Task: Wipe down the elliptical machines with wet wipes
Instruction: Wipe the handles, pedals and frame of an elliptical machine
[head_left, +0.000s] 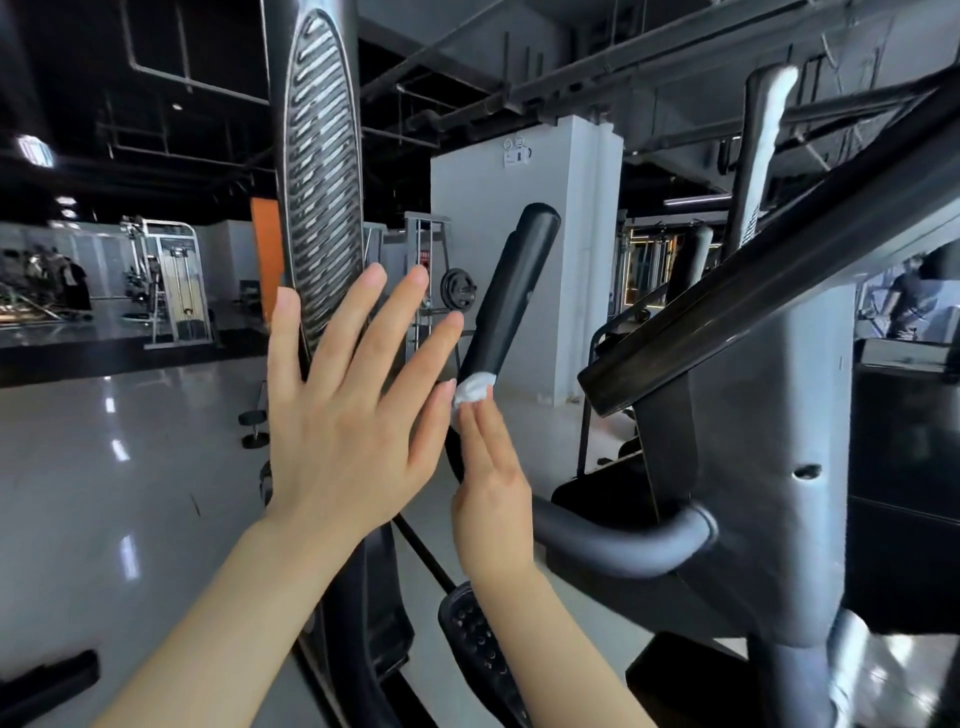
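Observation:
A black padded handle (511, 291) of the elliptical machine slants up at the centre. A bunched white wet wipe (474, 388) sits against its lower end. My right hand (493, 499) presses the wipe to the handle with straight fingers. My left hand (348, 410) is raised in front of the tall ribbed handlebar (319, 171), fingers spread and straight, holding nothing. The machine's grey console body (737, 467) stands at the right, with a lower curved grip (623, 540) reaching toward my right wrist.
A second upright handlebar (758, 156) rises at the right. A black foot pedal (478, 639) lies below my right forearm. Weight machines (166, 280) stand far left on the glossy floor, a white pillar (524, 234) is behind the handle, and a person (909, 301) is at the far right.

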